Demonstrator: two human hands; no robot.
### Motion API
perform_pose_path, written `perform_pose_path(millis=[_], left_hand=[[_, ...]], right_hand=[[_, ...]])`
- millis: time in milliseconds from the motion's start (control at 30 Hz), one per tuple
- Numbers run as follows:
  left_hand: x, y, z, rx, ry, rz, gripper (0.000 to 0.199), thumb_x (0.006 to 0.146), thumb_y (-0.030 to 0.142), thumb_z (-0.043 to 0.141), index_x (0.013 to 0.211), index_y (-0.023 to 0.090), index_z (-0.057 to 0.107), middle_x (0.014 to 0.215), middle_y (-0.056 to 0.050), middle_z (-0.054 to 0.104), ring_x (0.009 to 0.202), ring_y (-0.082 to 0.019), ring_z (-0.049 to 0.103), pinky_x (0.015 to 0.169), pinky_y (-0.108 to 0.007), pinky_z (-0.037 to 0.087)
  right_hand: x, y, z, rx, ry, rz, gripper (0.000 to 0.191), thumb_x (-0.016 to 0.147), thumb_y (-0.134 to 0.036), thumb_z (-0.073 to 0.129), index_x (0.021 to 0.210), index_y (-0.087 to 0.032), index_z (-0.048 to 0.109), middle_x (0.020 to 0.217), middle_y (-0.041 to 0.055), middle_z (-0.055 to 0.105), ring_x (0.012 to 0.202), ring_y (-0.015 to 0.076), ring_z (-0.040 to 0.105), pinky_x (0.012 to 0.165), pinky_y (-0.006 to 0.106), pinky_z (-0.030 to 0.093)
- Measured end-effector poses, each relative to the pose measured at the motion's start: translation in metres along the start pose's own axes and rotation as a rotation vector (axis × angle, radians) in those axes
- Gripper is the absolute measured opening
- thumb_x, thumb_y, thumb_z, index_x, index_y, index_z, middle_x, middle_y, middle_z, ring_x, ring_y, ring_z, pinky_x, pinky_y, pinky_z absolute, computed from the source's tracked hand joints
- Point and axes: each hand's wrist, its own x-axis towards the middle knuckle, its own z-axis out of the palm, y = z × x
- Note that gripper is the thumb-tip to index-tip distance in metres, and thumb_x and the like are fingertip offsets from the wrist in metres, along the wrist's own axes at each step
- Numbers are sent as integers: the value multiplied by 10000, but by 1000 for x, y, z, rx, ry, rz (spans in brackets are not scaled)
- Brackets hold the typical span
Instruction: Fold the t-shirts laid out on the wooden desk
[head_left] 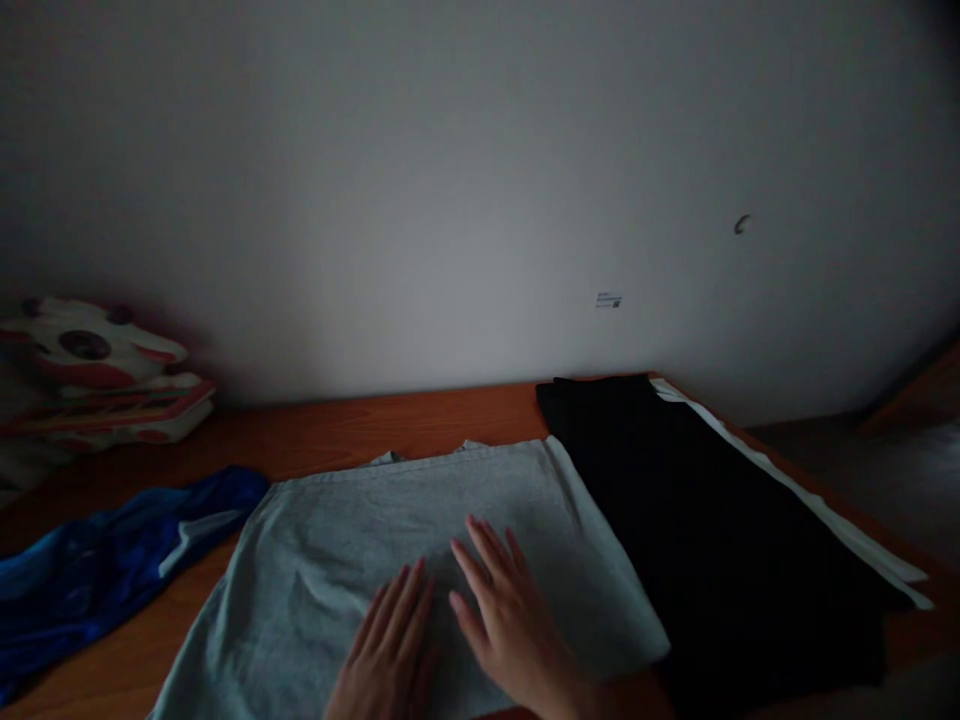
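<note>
Grey cloth garment [360, 530], spread nearly flat at the front of the brown wood-grain worktop [375, 420], with shallow creases toward its left side. The 2 bare hands lie over its near half, palms down: the left hand [390, 640] with fingers close together, the right hand [506, 620] with fingers fanned. Both are unclenched and grasp nothing; such extended fingers would spread pressure over loose fabric rather than pinch it. To the right, a black cloth garment [720, 520] lies flat, its length running front to back; white fabric [847, 530] shows along its outer edge. To the left lies a bunched, glossy blue garment [127, 550]. Behind it, a white-and-red animal-shaped toy with a keyboard [142, 350] stands near the pale wall [450, 200], outside the cloth area.
</note>
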Motion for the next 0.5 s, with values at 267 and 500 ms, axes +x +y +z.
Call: perform_pose_path(millis=[267,500], left_hand=[[-3,11,-14,74,-14,88,746,941,525,503,1561,153,319,1531,-70,521,1412,-206,468,1111,-312,413],[-68,-37,-23,-22,-106,-183,648,972,529,391,1573,310,288,1554,-24,496,1410,-244,480,1100,-425,460]], right_hand=[[-26,-5,5,75,-39,62,618,1006,-441,509,1564,-233,345,1629,54,329,1503,262,310,1238,505,298],[-60,39,-6,-69,32,164,656,989,-552,496,1550,-230,382,1631,90,327,1486,292,346,1179,499,389]])
